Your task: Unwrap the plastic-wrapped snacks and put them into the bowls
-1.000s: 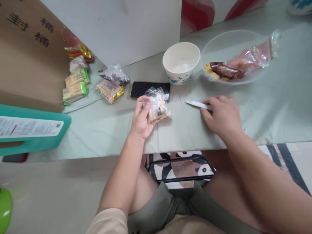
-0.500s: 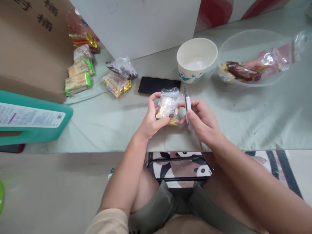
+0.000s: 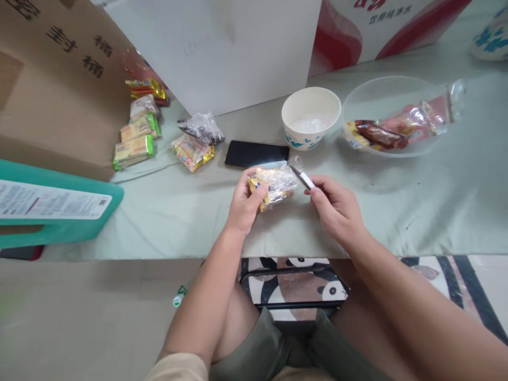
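Note:
My left hand (image 3: pixel 246 203) is closed on a clear plastic bag of snacks (image 3: pixel 275 185), its thumb pressed on the front. Yellow wrappers show inside the crinkled plastic. In my right hand (image 3: pixel 337 203) is a small knife (image 3: pixel 305 179) with a white handle and a dark blade. The blade points up and left at the bag's upper right corner; whether it touches the plastic I cannot tell. Just behind the bag lies a black phone (image 3: pixel 256 153).
A paper bowl (image 3: pixel 293 132) with clear plastic inside stands beyond my hands. Right of it is a clear plastic bowl (image 3: pixel 381 153) with wrapped snacks. Snack packs (image 3: pixel 192 153) lie to the left, near more biscuit packs (image 3: pixel 134 152), a cardboard box (image 3: pixel 51 106) and a green container (image 3: pixel 79 227).
My left hand has turned the bag so its upper end points right. The knife has tilted from nearly upright to slanting left, with its blade at the bag's corner. The view has shifted slightly.

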Tool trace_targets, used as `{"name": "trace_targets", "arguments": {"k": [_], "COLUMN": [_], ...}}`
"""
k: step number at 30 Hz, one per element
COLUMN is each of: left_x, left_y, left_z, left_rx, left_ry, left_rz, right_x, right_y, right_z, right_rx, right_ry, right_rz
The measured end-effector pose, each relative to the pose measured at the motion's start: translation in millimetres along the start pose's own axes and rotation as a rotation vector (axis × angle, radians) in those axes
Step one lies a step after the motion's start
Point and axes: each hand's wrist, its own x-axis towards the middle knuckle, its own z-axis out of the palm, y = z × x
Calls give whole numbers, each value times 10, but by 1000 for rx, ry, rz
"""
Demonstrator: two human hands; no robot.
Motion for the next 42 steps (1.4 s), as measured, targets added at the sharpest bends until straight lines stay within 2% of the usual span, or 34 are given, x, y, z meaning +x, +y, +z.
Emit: {"name": "trace_targets", "arguments": {"k": [5, 10, 17, 23, 29, 33, 37, 42], "left_x": [13, 10, -6, 20, -21, -76, -130, -153], "left_y": [-75, -72, 85, 185, 151, 130, 112, 105], "left_z": [-11, -3, -25, -142, -115, -56, 12, 94], "left_rx": [133, 107, 47, -95, -50, 19, 101, 206], "left_ry": [-2, -29, 36, 134, 61, -16, -55, -111], "left_rz": [49, 70, -7, 15, 14, 15, 22, 40], "right_x": [-20, -38, -41, -16, 53, 90, 78, 18], "right_y": [8, 50, 88, 135, 304, 384, 322, 174], "right_z": [-4, 10, 8, -89, -279, -323, -277, -96], "right_rx": [-103, -254, -283, -440, -636, -756, -659, -474], "right_ry": [-46, -92, -115, -35, 96, 139, 161, -63], "right_rz": [-153, -245, -240, -198, -79, -84, -176, -363]}}
